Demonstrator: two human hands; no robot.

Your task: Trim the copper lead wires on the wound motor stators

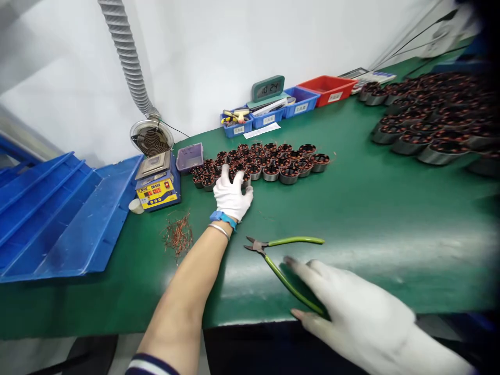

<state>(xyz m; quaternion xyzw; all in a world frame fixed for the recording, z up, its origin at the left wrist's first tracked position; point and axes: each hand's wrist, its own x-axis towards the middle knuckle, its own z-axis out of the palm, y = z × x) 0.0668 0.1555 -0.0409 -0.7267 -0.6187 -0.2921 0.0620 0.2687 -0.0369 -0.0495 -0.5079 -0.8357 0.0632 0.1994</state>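
My left hand (pixel 233 197), in a white glove, is at the near edge of a cluster of motor stators (pixel 289 175) with copper windings. Its fingers are spread, and the fingertips and thumb are at one stator (pixel 246 179); no firm hold shows. My right hand (pixel 347 302), gloved and blurred, is at the bench's front edge with thumb and forefinger apart. Between them lies the lower handle of green-handled diagonal cutters (pixel 255 245), whose jaws are open on the bench. Whether the right fingers touch that handle is unclear. Copper wire clippings (pixel 178 235) lie in a small pile to the left.
A blue and yellow soldering pot (pixel 158 182) stands left, before a round fume fan (pixel 152 139) and a purple tray (pixel 189 157). Blue trays (pixel 78 224) lean at far left. Bins, one red (pixel 327 89), and a clock (pixel 268 88) line the wall. More stators (pixel 443 150) crowd the right.
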